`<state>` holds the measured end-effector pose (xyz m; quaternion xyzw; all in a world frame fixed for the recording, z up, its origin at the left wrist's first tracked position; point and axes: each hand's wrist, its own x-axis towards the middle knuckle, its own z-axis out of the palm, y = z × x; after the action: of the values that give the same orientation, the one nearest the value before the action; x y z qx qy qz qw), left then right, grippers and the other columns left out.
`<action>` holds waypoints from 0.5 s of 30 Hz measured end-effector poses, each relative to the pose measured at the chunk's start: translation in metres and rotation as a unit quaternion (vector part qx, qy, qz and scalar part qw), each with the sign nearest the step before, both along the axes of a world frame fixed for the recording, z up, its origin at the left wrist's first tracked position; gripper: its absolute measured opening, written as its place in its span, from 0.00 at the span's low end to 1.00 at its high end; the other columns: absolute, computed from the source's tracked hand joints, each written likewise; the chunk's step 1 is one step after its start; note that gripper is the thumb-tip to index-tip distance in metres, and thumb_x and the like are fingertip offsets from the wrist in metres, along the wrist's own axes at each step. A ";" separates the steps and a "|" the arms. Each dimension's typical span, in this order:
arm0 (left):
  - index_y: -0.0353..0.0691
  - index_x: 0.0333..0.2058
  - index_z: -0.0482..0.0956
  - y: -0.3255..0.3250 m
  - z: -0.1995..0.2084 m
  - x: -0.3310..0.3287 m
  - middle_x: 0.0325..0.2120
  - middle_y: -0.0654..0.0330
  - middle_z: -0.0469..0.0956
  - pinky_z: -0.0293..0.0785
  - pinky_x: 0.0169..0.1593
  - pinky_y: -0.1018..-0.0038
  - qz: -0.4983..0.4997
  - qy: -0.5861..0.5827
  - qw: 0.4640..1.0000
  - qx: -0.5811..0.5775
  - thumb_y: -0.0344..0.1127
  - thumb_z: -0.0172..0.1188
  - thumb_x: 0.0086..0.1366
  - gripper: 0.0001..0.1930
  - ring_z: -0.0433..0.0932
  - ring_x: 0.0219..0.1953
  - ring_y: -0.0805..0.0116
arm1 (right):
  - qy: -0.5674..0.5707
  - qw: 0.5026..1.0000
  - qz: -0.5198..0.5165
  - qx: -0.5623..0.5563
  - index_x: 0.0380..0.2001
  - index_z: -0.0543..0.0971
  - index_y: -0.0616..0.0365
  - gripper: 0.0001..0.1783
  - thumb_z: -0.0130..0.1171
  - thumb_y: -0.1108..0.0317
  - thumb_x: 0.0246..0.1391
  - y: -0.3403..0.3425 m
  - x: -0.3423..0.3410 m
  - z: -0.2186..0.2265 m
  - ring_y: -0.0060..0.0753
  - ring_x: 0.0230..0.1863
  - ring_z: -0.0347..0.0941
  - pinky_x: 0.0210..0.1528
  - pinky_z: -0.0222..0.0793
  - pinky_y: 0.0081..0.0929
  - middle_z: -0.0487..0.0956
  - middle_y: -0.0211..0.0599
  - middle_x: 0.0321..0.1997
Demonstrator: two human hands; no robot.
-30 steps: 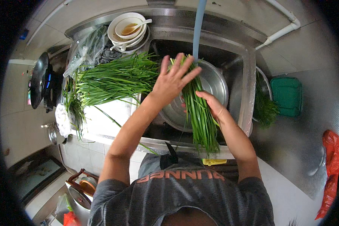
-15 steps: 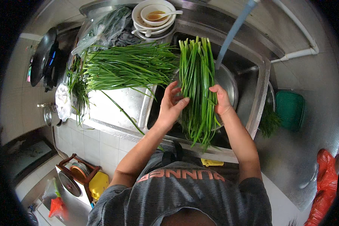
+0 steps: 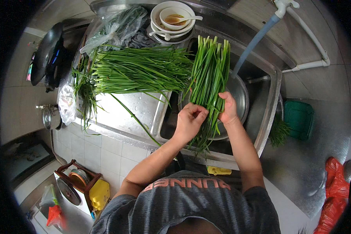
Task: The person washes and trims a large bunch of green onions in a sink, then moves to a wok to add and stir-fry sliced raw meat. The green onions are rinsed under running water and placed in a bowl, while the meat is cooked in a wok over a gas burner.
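Note:
A thick bundle of green chives [image 3: 210, 68] stands over the sink, pale stem ends at the far side and leaf tips toward me. My right hand [image 3: 228, 109] grips its right edge, thumb up in front; the other fingers are hidden behind the leaves. On the near left part of the bundle, my left hand [image 3: 190, 121] is closed, thumb and fingertips pinched together on some leaves. Beneath the bundle is a round metal basin [image 3: 242, 93], partly covered. A larger pile of chives [image 3: 140, 70] lies on the drainboard [image 3: 123, 107] to the left.
Stacked white bowls [image 3: 156, 17] with spoons stand behind the pile, beside a plastic bag of greens [image 3: 123, 29]. A grey-blue hose [image 3: 257, 37] runs down into the sink. Trimmed greens [image 3: 279, 130] and a green basket [image 3: 299, 119] are right of the sink rim [image 3: 272, 105].
My left hand has moved nearer to me and its spread fingers have closed on the leaves. The right hand still holds the bundle's right edge. The whole view has shifted slightly.

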<state>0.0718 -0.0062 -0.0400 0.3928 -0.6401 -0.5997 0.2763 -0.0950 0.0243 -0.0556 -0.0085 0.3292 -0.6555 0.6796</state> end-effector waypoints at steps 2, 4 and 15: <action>0.33 0.35 0.78 -0.002 -0.005 0.002 0.23 0.68 0.73 0.65 0.30 0.81 0.002 0.051 0.986 0.159 0.29 0.59 0.61 0.06 0.68 0.26 0.80 | 0.013 1.000 -0.009 0.023 0.44 0.75 0.64 0.22 0.52 0.61 0.50 0.001 -0.001 0.000 0.39 0.42 0.77 0.48 0.73 0.36 0.79 0.42 0.43; 0.31 0.35 0.78 -0.005 -0.005 0.006 0.24 0.71 0.72 0.66 0.31 0.82 -0.025 0.023 0.985 0.171 0.29 0.57 0.62 0.06 0.67 0.27 0.83 | 0.016 0.999 -0.002 0.030 0.45 0.75 0.64 0.22 0.53 0.59 0.51 0.001 -0.001 0.000 0.39 0.42 0.77 0.48 0.73 0.36 0.79 0.41 0.43; 0.39 0.34 0.80 -0.007 0.038 0.005 0.27 0.56 0.74 0.73 0.30 0.68 -0.062 -0.017 0.951 -0.301 0.25 0.61 0.54 0.07 0.75 0.28 0.56 | 0.045 0.999 -0.002 0.029 0.48 0.74 0.63 0.23 0.51 0.59 0.53 0.003 0.000 0.012 0.36 0.45 0.76 0.51 0.70 0.35 0.79 0.40 0.46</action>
<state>0.0768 -0.0131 -0.0021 0.2610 -0.8188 -0.3883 0.3326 -0.0951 0.0273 -0.0432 -0.0173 0.3784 -0.6457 0.6630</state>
